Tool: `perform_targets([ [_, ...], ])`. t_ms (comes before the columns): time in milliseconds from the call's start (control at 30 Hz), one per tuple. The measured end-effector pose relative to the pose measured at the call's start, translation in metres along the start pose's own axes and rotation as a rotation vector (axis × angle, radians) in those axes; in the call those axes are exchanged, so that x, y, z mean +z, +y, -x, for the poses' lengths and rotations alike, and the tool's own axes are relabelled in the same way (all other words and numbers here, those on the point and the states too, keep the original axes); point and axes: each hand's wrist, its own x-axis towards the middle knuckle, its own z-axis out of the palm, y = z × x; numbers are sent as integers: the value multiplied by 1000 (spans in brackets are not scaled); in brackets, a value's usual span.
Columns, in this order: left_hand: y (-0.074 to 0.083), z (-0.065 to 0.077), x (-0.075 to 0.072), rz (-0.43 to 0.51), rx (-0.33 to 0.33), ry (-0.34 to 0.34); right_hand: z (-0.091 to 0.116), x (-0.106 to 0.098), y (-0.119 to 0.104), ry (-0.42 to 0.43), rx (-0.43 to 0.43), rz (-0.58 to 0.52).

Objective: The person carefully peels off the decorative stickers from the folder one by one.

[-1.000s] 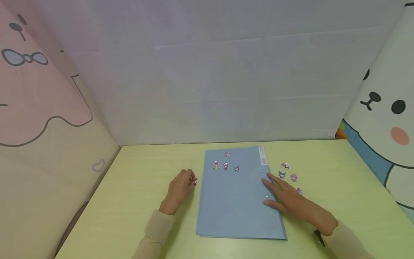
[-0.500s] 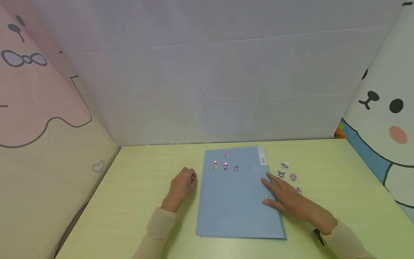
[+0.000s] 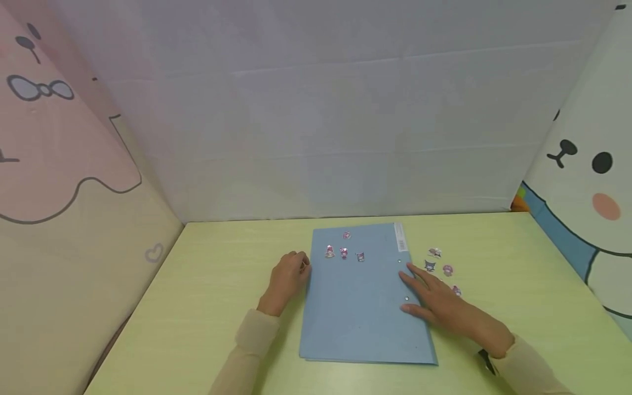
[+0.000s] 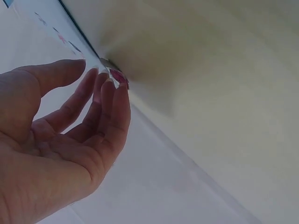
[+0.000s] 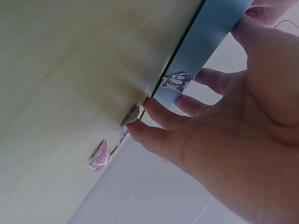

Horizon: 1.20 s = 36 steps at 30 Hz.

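Observation:
My left hand (image 3: pixel 288 277) is at the left edge of a blue folder (image 3: pixel 355 318), fingers curled. In the left wrist view a small pink sticker (image 4: pixel 119 78) sits at those fingertips, partly hidden behind them, and the thumb tip stands apart. My right hand (image 3: pixel 439 304) lies with spread fingers over the right side of the folder, thumb and fingertips resting on its cover. Several cartoon stickers (image 3: pixel 344 253) are on the upper part of the cover.
Right of the folder, more loose stickers (image 3: pixel 430 265) lie on the pale yellow-green table (image 3: pixel 227 247), some partly under the right hand. A white label (image 3: pixel 400 237) is at the folder's top right corner. A white sheet (image 3: pixel 316 137) rises behind the table.
My left hand has moved right and slightly away from me to the folder's left edge. The sticker seen at its fingers earlier has left its former spot. The right hand stays put.

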Motion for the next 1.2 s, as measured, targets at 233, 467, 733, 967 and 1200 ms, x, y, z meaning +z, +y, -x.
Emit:
perform_targets([
  [233, 7, -7, 4, 6, -3, 12, 1, 1, 0, 3, -2, 2],
  [467, 14, -13, 7, 16, -19, -9, 1, 1, 0, 5, -8, 7],
  [733, 20, -19, 9, 9, 2, -14, 1, -1, -1, 17, -26, 23],
  [967, 23, -28, 11, 26, -33, -45, 0, -1, -1, 9, -13, 19],
  [1200, 24, -34, 19, 29, -18, -25, -1, 1, 0, -1, 1, 15],
])
